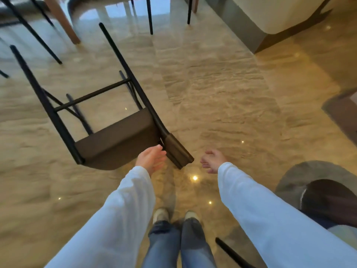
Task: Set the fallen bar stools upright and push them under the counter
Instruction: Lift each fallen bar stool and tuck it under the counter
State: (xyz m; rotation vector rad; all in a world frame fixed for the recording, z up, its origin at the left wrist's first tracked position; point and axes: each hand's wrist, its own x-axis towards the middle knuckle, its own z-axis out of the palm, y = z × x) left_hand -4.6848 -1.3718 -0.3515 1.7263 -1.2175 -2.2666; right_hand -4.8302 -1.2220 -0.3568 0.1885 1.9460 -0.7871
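A fallen bar stool (116,140) lies on its side on the glossy marble floor, left of centre. It has a brown seat, a short brown backrest (178,153) and long black legs that point away from me. My left hand (151,158) hovers open just in front of the seat, close to the backrest, and I cannot tell whether it touches the stool. To the right of the backrest my right hand (212,160) is open and holds nothing. Both arms wear white sleeves.
Black legs of upright stools (149,16) and a wooden leg (63,20) stand at the back left. A cream counter base (270,20) runs along the back right. Another black leg (231,252) lies by my right foot. A dark shape (326,200) sits at lower right.
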